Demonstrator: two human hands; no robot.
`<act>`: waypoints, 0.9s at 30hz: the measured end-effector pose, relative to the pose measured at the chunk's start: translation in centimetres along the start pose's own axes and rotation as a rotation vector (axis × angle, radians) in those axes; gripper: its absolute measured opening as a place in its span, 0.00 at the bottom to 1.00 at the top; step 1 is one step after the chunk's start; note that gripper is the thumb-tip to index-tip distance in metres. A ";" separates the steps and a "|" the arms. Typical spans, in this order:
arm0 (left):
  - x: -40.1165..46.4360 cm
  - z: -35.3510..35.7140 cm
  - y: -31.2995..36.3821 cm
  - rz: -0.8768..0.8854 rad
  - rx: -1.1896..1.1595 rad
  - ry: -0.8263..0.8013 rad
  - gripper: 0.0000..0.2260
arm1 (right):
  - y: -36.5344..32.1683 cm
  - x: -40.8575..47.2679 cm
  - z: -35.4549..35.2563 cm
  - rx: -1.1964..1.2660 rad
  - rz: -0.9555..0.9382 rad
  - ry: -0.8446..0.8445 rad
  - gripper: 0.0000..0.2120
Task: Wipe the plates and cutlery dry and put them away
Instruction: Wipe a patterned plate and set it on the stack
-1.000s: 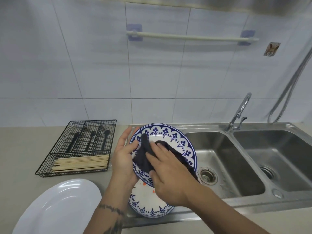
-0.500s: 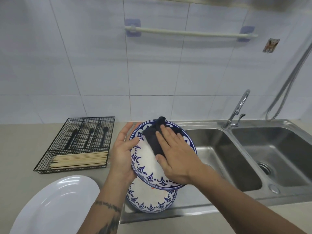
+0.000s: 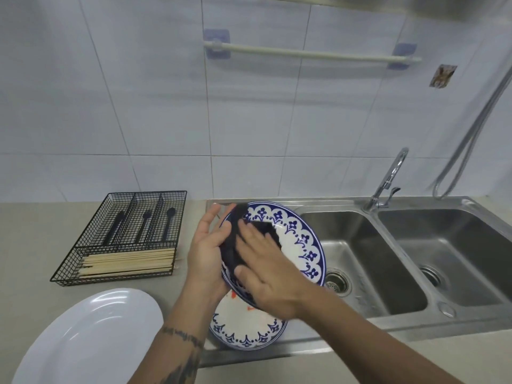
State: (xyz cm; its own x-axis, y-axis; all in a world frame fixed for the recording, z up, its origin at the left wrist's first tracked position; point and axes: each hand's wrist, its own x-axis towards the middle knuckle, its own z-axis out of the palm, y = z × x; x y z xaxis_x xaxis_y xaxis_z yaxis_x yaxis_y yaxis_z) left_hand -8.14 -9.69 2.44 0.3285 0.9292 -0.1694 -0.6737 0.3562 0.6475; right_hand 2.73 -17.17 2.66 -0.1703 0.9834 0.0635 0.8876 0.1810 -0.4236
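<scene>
Wiping tilted plate (image 3: 297, 234) over sink's (image 3: 360, 245) left edge
Left hand (image 3: 206, 254) grips plate's left rim; right hand (image 3: 273, 275), fingers straight, presses dark cloth (image 3: 231, 245) flat on its face; second plate (image 3: 243, 328) lies below

Glossy glazed plate (image 3: 297, 239), dark cloth (image 3: 235, 245), brushed steel sink (image 3: 360, 245), wire basket (image 3: 122, 236).
</scene>
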 end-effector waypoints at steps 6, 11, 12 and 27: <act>0.3 -0.2 0.9 0.076 0.050 0.035 0.26 | 5.3 0.3 -1.0 -0.435 0.224 0.053 0.38; 0.5 -0.9 1.4 0.089 0.110 0.077 0.29 | 4.8 -3.2 0.3 -0.317 0.291 0.002 0.38; 0.6 -1.0 1.2 0.078 0.104 0.093 0.28 | 4.0 -3.7 0.3 -0.243 0.290 -0.009 0.36; 0.9 -0.4 0.1 -0.035 -0.024 0.010 0.23 | 4.0 1.3 -0.5 -0.374 0.160 0.081 0.32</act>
State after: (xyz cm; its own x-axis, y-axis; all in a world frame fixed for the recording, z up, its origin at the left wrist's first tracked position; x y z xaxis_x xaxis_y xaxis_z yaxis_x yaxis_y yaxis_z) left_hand -8.18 -8.79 2.03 0.3459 0.9168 -0.1993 -0.6775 0.3910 0.6230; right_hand 6.25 -15.15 1.54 0.0038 0.9950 0.1002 0.9970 0.0040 -0.0775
